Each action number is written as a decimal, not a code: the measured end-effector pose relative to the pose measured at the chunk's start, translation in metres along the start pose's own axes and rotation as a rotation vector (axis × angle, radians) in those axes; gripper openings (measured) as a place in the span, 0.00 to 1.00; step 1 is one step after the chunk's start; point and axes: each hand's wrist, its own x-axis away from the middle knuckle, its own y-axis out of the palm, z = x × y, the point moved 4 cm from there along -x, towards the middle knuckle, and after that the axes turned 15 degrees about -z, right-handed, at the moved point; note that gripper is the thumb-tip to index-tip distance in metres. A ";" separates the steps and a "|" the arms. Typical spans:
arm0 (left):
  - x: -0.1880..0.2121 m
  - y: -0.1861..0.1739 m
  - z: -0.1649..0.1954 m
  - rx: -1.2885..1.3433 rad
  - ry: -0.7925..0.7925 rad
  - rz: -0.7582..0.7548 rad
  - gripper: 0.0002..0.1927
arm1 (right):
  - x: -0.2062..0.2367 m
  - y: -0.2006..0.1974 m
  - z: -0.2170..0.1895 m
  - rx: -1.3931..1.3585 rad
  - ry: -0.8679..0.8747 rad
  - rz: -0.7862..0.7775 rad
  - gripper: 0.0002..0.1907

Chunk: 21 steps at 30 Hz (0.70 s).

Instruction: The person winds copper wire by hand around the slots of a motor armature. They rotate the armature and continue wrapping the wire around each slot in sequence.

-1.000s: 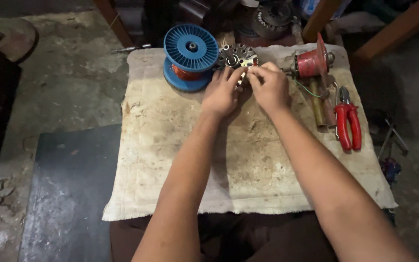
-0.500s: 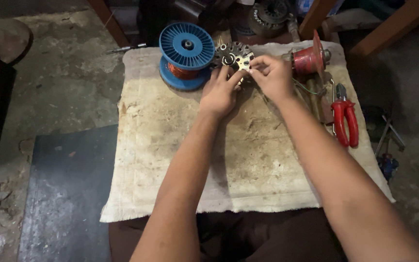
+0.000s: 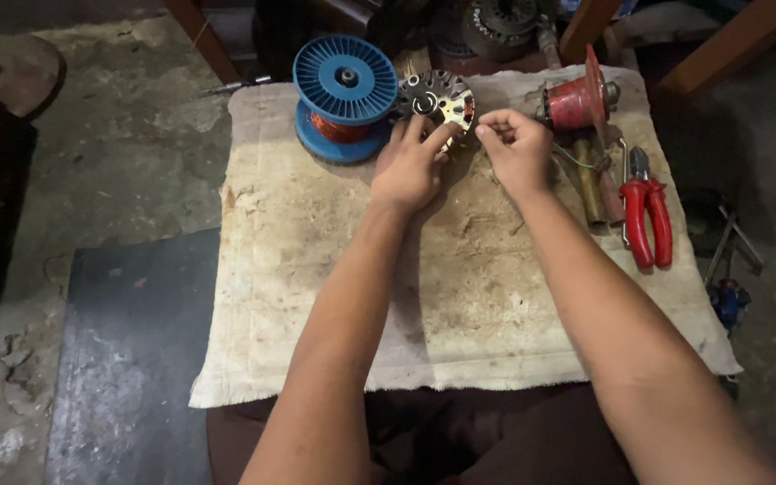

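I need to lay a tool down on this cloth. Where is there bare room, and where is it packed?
Bare cloth lies left of the left forearm, below the blue spool. Another patch lies between the two forearms. A narrow strip runs below the red pliers. The far edge is crowded: spool, slotted metal core, red coil winder, both hands.

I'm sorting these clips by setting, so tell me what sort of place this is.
Probably a small motor-repair workshop, worked at floor level. A blue spool of copper wire stands beside the slotted metal stator core that the left hand touches, with red-handled pliers on a stained cloth over bare concrete.
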 end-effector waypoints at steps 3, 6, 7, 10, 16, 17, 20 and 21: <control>0.000 -0.001 0.001 -0.027 0.022 0.028 0.28 | -0.007 0.003 0.002 -0.129 -0.065 0.030 0.04; 0.000 -0.001 0.000 -0.013 0.009 0.005 0.27 | -0.016 0.003 -0.001 -0.234 -0.096 -0.018 0.04; 0.000 0.000 0.000 -0.008 0.002 -0.005 0.28 | -0.017 0.003 -0.003 -0.258 -0.095 -0.045 0.04; -0.001 -0.001 0.000 -0.004 0.007 0.002 0.28 | -0.005 0.002 -0.010 0.090 0.008 -0.071 0.05; 0.001 -0.001 0.000 0.028 -0.002 0.024 0.29 | 0.009 0.005 -0.021 0.091 0.030 0.032 0.06; 0.002 -0.002 0.000 0.034 0.003 0.043 0.29 | 0.009 0.007 -0.022 0.090 0.046 -0.005 0.05; 0.000 -0.001 0.000 -0.004 -0.017 0.015 0.30 | 0.011 0.009 -0.024 0.129 0.038 -0.086 0.02; -0.001 0.000 0.000 -0.009 -0.013 0.013 0.29 | 0.013 0.009 -0.025 0.163 0.008 -0.100 0.01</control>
